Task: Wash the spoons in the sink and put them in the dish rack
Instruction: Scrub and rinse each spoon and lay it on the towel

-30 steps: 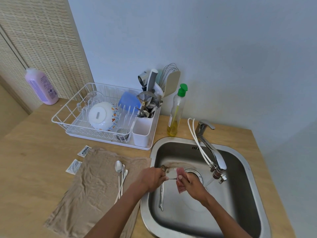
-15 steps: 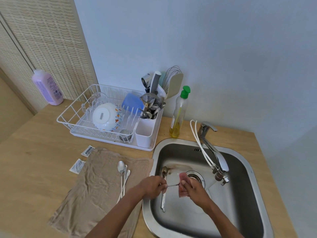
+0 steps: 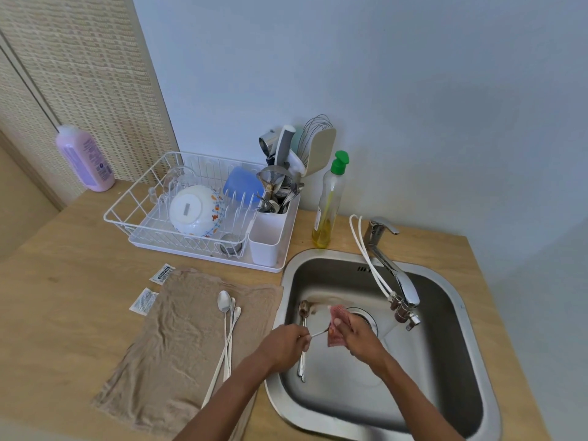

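Scant change: pinching spoon [image 3: 319,333] handle with left hand [image 3: 288,343], clenching sponge [image 3: 336,326] round its bowl with right hand [image 3: 356,335], over sink [image 3: 471,329] as before. Scrubbing ongoing; rack [image 3: 127,214] transfer pending.

I read this as home kitchen: square stainless-steel sink [image 3: 445,361] in light wooden countertop [image 3: 63,297], white wire dish rack [image 3: 178,249] holding crockery, green-capped clear bottle of yellow dish soap [image 3: 329,205] (small domestic setup).

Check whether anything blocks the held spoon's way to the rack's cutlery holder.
Nothing visible does. Only the steel sink's rim and wooden counter lie between the thin metal spoon in the left hand and the white plastic cutlery holder, crowded with utensils.
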A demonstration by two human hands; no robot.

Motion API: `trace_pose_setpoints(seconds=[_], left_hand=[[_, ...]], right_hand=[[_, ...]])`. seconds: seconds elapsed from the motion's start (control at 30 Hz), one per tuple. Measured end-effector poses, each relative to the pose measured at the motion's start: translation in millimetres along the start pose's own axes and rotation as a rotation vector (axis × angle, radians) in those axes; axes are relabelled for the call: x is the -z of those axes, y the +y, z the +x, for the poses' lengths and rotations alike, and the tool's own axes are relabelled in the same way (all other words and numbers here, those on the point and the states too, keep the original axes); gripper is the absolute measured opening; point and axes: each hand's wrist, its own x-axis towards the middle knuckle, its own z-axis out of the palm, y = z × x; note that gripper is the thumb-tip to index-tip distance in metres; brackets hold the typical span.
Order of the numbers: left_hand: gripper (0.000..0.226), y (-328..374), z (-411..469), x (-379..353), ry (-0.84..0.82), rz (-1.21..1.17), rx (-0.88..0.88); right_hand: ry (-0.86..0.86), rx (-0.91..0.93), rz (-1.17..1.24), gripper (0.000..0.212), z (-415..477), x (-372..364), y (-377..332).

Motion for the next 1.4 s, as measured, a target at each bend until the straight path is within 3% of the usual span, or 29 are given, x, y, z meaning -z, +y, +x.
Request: trace_pose_setpoints(seconds=[0.1, 0.17, 0.27, 0.37, 0.43, 0.47, 0.5, 0.63, 0.8, 0.93, 1.0, 1.1, 1.23, 1.4], left_hand=[[0.029, 15, 8, -5, 0.062, -0.015, 0.032], [0.03, 22, 6, -15, 0.094, -0.011, 0.062], [0.031, 15, -2, -18, 0.091, -0.006, 0.088], [0.03, 0, -7, -6, 0.027, 0.044, 0.051], [0.029, -4, -7, 1, -0.048, 0.121, 0.01], [0.028, -3, -5, 4, -0.082, 0.161, -0.014], [0.028, -1, -3, 6, -0.113, 0.204, -0.04], [0.028, -2, 4, 13, -0.198, 0.27, -0.064], [0.036, 3, -5, 6, -0.154, -0.069, 0.039], [0.034, 19, -17, -17, -0.195, -0.368, 0.22], [0.032, 25, -21, -26, -0.2, -0.458, 0.313], [0.03, 32, -25, -31, -0.218, -0.54, 0.351], [0.026, 28, -32, -26, -0.326, -0.381, 0.298], [0.044, 33, -36, -38, -0.27, -0.393, 0.316]], right_hand=[[0.277, -0.086, 0.188, 0.038, -2, -21, 1], [0.301, -0.151, 0.314, 0.037, -4, -29, 1], [0.078, -0.117, 0.272, 0.03, -12, -13, -1], [-0.235, -0.042, 0.035, 0.021, -10, 14, 5], [-0.348, -0.072, -0.058, 0.016, -7, 19, 6], [-0.39, -0.152, 0.032, 0.015, -7, 17, 3], [-0.389, -0.075, -0.051, 0.02, -7, 13, 3], [-0.503, -0.093, -0.037, 0.023, -13, 5, 4], [-0.153, -0.029, 0.069, 0.019, -13, 7, 8], [0.111, -0.149, 0.353, 0.024, -12, -16, 5], [0.127, -0.21, 0.516, 0.02, -10, -27, 1], [0.178, -0.232, 0.556, 0.016, -7, -32, -9], [0.328, -0.273, 0.587, 0.015, -2, -25, -12], [0.134, -0.357, 0.801, 0.025, -5, -27, -11]])
